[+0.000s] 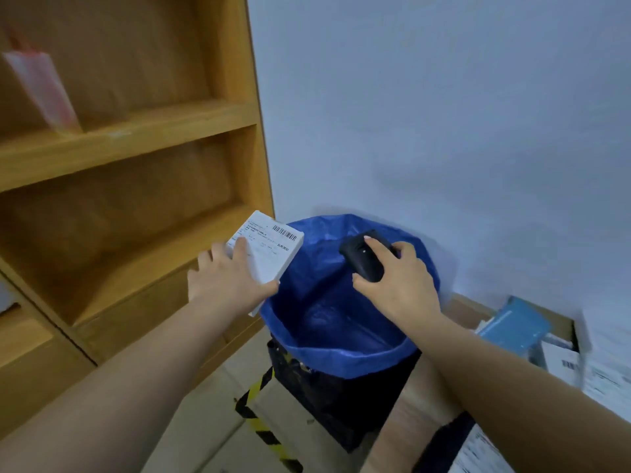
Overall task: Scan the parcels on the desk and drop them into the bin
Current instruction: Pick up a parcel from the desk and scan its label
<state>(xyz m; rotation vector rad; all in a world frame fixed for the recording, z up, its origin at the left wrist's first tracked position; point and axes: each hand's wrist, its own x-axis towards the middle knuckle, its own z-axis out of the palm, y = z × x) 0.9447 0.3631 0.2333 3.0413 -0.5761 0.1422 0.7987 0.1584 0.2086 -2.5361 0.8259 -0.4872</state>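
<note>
L hand (229,280) gripping parcel (269,252) beside bin (341,353), R hand (401,285) gripping scanner (365,256)

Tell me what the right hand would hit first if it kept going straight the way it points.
Probably the far wall of the blue bin liner. The right hand, gripping the black scanner, points up-left over the bin; depth is uncertain.

You're in a plain office or mailroom corner: wooden shelving (129,138) against a bare pale wall (444,114), a bin (341,397) lined with a blue bag (327,322), and a cardboard box (467,312) of labelled parcels (560,363).
</note>
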